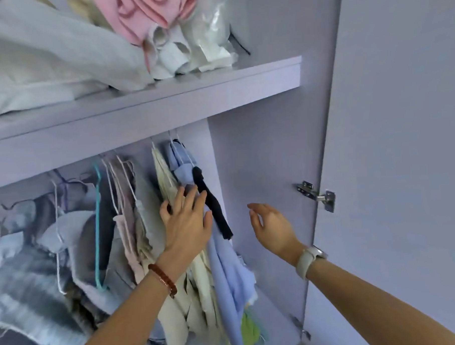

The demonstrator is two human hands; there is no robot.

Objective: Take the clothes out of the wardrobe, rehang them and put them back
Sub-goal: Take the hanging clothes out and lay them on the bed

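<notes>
Hands at the open lilac wardrobe [267,157]

Left hand [188,223] presses flat on hanging cream garments [197,291] beside a pale-blue shirt [229,271]; right hand [272,227] hovers apart, fingers relaxed.

Soft, even daylight (bluish cast), faint shadows, slight blur, wide-angle bowing at edges.

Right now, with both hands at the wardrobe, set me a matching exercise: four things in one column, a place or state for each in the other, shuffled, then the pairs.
Things:
1. left hand
2. right hand
3. pink garment
4. teal hanger

Places or states:
A. piled on the upper shelf
B. hanging among the clothes at the left of the rail
C. fingers spread flat on the cream garment and light blue shirt
D. in the air beside the clothes, holding nothing

Pairs: 1-C, 2-D, 3-A, 4-B
</notes>
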